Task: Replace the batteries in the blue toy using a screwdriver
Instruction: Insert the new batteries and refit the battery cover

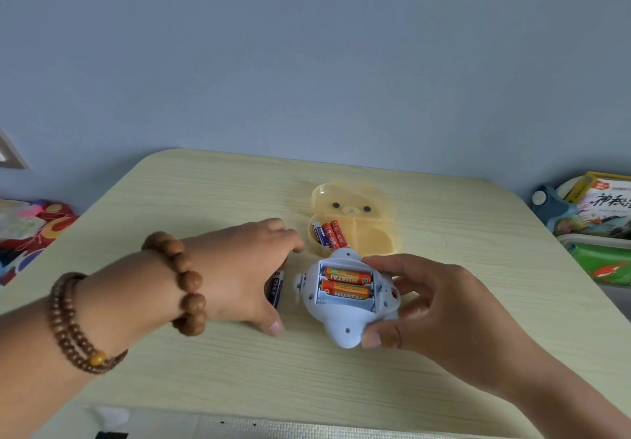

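Note:
The pale blue toy (341, 322) lies belly-up on the table (239, 370), its battery bay uncovered with two orange batteries (346, 283) side by side inside. My right hand (420, 305) grips the toy from the right, thumb on its lower end. My left hand (239, 267) rests palm-down on the table just left of the toy, fingers spread over a dark blue battery (276, 289) that peeks out beneath it. I cannot tell whether the fingers grip that battery. No screwdriver or bay cover shows.
An open yellow bear-faced case (375, 247) behind the toy holds three batteries (329, 243) in its left compartment. Books and packets (594, 220) sit beyond the table's right edge, colourful cloth (30, 233) at the left. A wall lies behind.

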Demonstrator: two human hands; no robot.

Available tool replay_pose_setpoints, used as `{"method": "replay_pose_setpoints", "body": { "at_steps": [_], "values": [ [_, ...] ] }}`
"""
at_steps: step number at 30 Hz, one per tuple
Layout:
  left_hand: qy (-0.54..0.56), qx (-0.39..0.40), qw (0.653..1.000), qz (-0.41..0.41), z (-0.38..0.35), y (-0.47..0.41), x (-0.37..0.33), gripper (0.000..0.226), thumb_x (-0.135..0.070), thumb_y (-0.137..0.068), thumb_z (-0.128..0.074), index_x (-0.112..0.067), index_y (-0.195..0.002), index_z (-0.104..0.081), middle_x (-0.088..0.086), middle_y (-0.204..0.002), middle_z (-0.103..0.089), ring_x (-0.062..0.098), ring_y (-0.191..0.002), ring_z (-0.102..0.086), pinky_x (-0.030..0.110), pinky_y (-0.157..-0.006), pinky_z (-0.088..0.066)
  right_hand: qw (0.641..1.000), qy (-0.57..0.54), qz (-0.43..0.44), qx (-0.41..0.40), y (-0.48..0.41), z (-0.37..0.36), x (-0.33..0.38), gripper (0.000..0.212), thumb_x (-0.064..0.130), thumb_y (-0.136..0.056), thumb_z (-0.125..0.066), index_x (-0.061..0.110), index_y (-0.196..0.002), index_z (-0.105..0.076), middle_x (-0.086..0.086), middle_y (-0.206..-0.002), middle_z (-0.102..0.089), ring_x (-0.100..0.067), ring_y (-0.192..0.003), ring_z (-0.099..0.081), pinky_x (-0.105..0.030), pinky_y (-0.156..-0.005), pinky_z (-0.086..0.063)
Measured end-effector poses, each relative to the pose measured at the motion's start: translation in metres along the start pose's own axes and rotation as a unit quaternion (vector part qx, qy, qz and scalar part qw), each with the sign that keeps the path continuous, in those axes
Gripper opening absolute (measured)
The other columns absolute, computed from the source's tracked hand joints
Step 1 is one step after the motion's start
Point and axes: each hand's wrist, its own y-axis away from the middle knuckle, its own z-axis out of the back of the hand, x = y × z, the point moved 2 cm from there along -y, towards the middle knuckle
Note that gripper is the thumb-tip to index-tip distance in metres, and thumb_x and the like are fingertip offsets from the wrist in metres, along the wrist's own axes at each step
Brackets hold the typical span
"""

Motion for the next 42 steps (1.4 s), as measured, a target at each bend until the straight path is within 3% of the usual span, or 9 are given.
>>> {"method": "replay_pose_setpoints", "body": {
  "at_steps": [6, 9, 12, 15, 22, 25, 33, 39, 42],
  "values": [
    [0.059, -0.034, 0.998, -0.009, 0.007, 0.000, 0.013, 0.039, -0.029, -0.071, -0.080, -0.041, -0.102, -0.059, -0.020, -0.101, -0.051, -0.002, -0.077, -0.058, 0.010, -0.068, -0.044, 1.000, -0.002, 0.002, 0.002, 0.002, -0.001, -0.002, 0.073, 0.034, -0.054, -0.099, 0.049, -0.119, -0.069, 0.023, -0.097, -0.076, -0.005, -0.075, -0.073, -0.015, -0.073, -0.058],
    [0.165, -0.132, 0.977, -0.010, 0.019, 0.003, 0.016, 0.029, -0.010, -0.070, -0.072, -0.036, -0.082, -0.069, -0.015, -0.102, -0.059, 0.002, -0.075, -0.063, 0.027, -0.075, -0.056, 1.000, -0.006, 0.004, 0.003, 0.002, -0.001, -0.002, 0.072, 0.033, -0.056, -0.099, 0.047, -0.120, -0.069, 0.026, -0.098, -0.075, -0.001, -0.080, -0.073, -0.014, -0.074, -0.056],
    [0.293, -0.214, 0.930, -0.056, 0.026, 0.006, 0.002, 0.026, -0.007, -0.074, -0.077, -0.030, -0.082, -0.072, -0.013, -0.097, -0.067, 0.008, -0.077, -0.071, 0.040, -0.081, -0.059, 1.000, -0.010, 0.006, 0.002, 0.002, -0.001, -0.002, 0.072, 0.032, -0.055, -0.099, 0.046, -0.120, -0.069, 0.024, -0.099, -0.076, -0.001, -0.080, -0.073, -0.013, -0.074, -0.056],
    [0.361, -0.247, 0.893, -0.110, 0.025, 0.008, -0.020, 0.025, -0.007, -0.078, -0.079, -0.028, -0.087, -0.070, -0.013, -0.090, -0.071, 0.009, -0.076, -0.074, 0.038, -0.077, -0.062, 1.000, -0.015, 0.005, 0.002, 0.001, -0.001, -0.004, 0.075, 0.033, -0.054, -0.100, 0.046, -0.121, -0.069, 0.019, -0.100, -0.077, -0.006, -0.082, -0.075, -0.021, -0.079, -0.060],
    [0.279, -0.244, 0.904, -0.212, 0.011, 0.003, -0.043, 0.033, -0.013, -0.067, -0.091, -0.025, -0.091, -0.072, -0.008, -0.094, -0.066, 0.010, -0.079, -0.073, 0.031, -0.073, -0.060, 1.000, -0.016, 0.015, 0.001, 0.001, -0.001, -0.005, 0.066, 0.031, -0.056, -0.099, 0.046, -0.114, -0.071, 0.019, -0.098, -0.078, -0.008, -0.081, -0.075, -0.026, -0.078, -0.061],
    [0.226, -0.248, 0.914, -0.230, 0.010, 0.004, -0.041, 0.030, -0.018, -0.071, -0.089, -0.027, -0.095, -0.074, -0.010, -0.092, -0.068, 0.009, -0.079, -0.071, 0.030, -0.072, -0.059, 1.000, -0.015, 0.017, 0.001, 0.001, 0.000, -0.004, 0.064, 0.029, -0.057, -0.099, 0.045, -0.113, -0.071, 0.021, -0.097, -0.078, -0.003, -0.079, -0.074, -0.015, -0.071, -0.055],
    [0.194, -0.240, 0.916, -0.257, 0.004, 0.002, -0.037, 0.020, -0.027, -0.078, -0.081, -0.028, -0.097, -0.078, -0.013, -0.089, -0.074, 0.010, -0.084, -0.069, 0.034, -0.073, -0.056, 1.000, -0.007, 0.009, 0.002, 0.002, 0.000, -0.004, 0.073, 0.030, -0.054, -0.099, 0.048, -0.118, -0.070, 0.018, -0.098, -0.078, -0.009, -0.080, -0.075, -0.023, -0.078, -0.061],
    [0.207, -0.223, 0.911, -0.276, -0.002, 0.001, -0.036, 0.017, -0.016, -0.084, -0.076, -0.023, -0.100, -0.079, -0.015, -0.091, -0.074, -0.004, -0.085, -0.066, 0.016, -0.077, -0.052, 1.000, -0.008, -0.003, -0.009, 0.002, 0.001, -0.004, 0.076, 0.034, -0.050, -0.100, 0.048, -0.119, -0.071, 0.020, -0.094, -0.077, -0.006, -0.075, -0.073, -0.020, -0.076, -0.058],
    [0.204, -0.217, 0.912, -0.284, -0.003, 0.000, -0.035, 0.015, -0.016, -0.084, -0.077, -0.021, -0.098, -0.080, -0.013, -0.090, -0.074, -0.001, -0.085, -0.067, 0.018, -0.077, -0.052, 1.000, -0.007, -0.008, -0.012, 0.003, 0.001, -0.004, 0.075, 0.034, -0.048, -0.100, 0.049, -0.116, -0.071, 0.023, -0.092, -0.076, -0.003, -0.074, -0.072, -0.014, -0.071, -0.055]
  ]
}}
